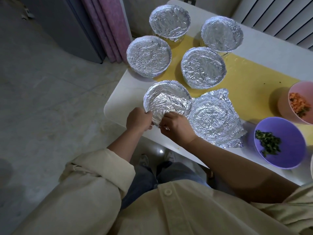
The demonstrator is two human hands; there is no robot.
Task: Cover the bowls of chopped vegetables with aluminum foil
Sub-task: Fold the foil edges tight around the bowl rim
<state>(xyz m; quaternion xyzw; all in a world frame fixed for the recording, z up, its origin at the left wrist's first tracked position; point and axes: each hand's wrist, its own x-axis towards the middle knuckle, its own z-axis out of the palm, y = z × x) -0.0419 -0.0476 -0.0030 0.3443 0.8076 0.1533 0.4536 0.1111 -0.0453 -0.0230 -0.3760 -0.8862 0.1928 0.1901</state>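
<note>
- The person stood at the near corner of a white counter (116,106). Both hands worked on a round bowl wrapped in crinkled aluminium foil (166,99), which sat right at that corner.
- The left hand (138,120) held the bowl's rim at about 8 o'clock, its fingers curled round the foil edge.
- The right hand (177,127) was at about 6 o'clock on the same rim. Its fingers were narrowed to a pinch on a loose flap of the foil.
- At this bowl's 3 o'clock, with foil edges meeting, stood a second bowl under a loose foil sheet (215,116). The sheet's corners stuck out unfolded around it.
- Four tightly foil-covered bowls stood farther back, between 12 and 1 o'clock from the hands:
  - a near-left one (149,55)
  - a far-left one (169,21)
  - a near-right one (203,67)
  - a far-right one (221,33)
- A flat yellow mat (250,78) lay on the counter under most of these.
- At about 4 o'clock from the loose-sheeted bowl sat an uncovered round purple bowl (291,150), holding a small heap of chopped dark greens (267,141).
- At the purple bowl's 12 o'clock, an uncovered round pink bowl (298,89) held diced orange and green vegetables (299,104). The edge of view cut it off.
- A cream sleeve (94,175) was rolled up on the left arm.
- A pink curtain (105,28) hung off the counter's far-left corner, at about 11 o'clock.
</note>
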